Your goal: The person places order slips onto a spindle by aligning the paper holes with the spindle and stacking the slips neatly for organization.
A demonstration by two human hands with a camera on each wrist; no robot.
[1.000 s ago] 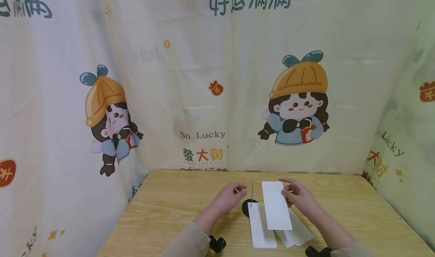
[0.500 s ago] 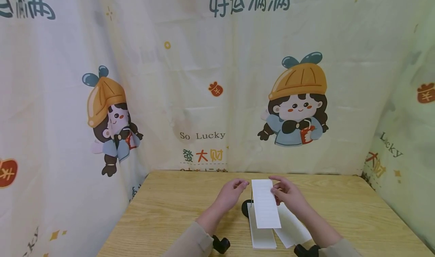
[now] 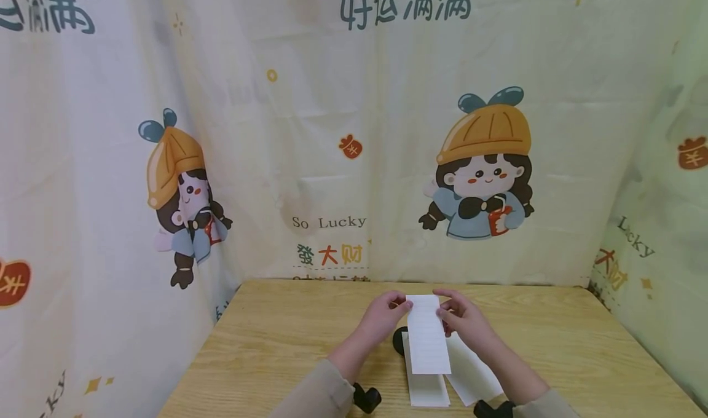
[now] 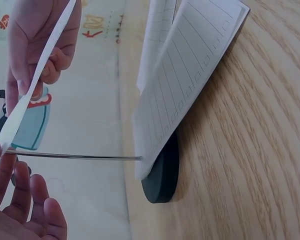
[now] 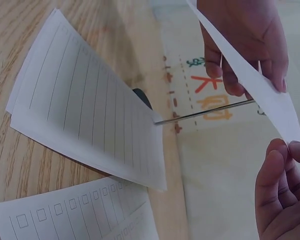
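Note:
A white lined paper slip [image 3: 428, 338] is held up between my two hands. My left hand [image 3: 381, 316] pinches its upper left edge, thumb in front. At the upper right edge my right hand [image 3: 467, 319] pinches it too. Below stands a paper spike: a thin metal rod [image 4: 80, 157] on a round black base [image 4: 165, 172]. In the left wrist view the rod's upper end meets the slip beside my left fingers. Several lined slips [image 4: 185, 75] are pierced by the rod low down, tilted over the base.
More lined slips [image 3: 472, 369] lie on the wooden table [image 3: 276, 338] to the right of the spike. A printed cloth curtain [image 3: 398, 178] hangs behind the table and at both sides. A black wrist mount [image 3: 366, 397] sits at my left sleeve.
My right hand has carried the slip left, over the spike, and the rod is now hidden behind it in the head view. My left hand has moved right and taken the slip's left edge.

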